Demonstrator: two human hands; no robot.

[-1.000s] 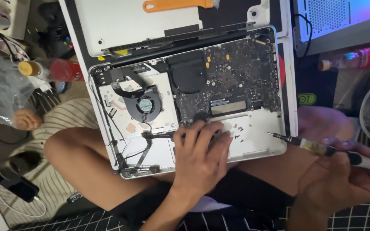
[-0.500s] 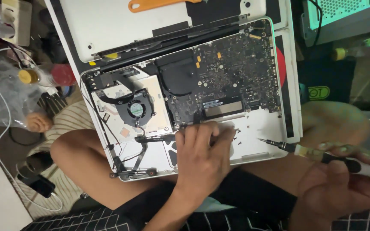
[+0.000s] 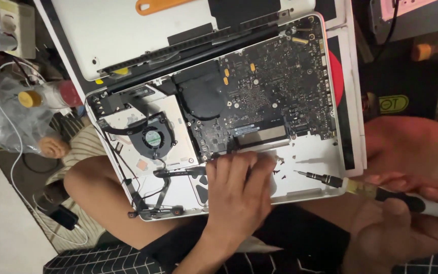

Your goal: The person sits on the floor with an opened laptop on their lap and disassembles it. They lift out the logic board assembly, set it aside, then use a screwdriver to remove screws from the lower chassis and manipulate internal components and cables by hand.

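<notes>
Two hands busy: left hand (image 3: pixel 239 190) pressed flat, steadying opened laptop (image 3: pixel 219 116) across lap; right hand (image 3: pixel 406 231) gripping screwdriver (image 3: pixel 376 190), tip aimed inward.

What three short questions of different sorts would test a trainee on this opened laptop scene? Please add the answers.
1. True or false: the left hand rests flat inside the opened laptop, just below the circuit board.
2. What does the right hand hold? A) an orange pry tool B) a screwdriver C) a cable
3. Fill in: the round black fan sits to the ______ of the circuit board in the picture.

Key: 1. True. 2. B, the screwdriver, with its tip over the white lower edge of the case. 3. Left.
</notes>
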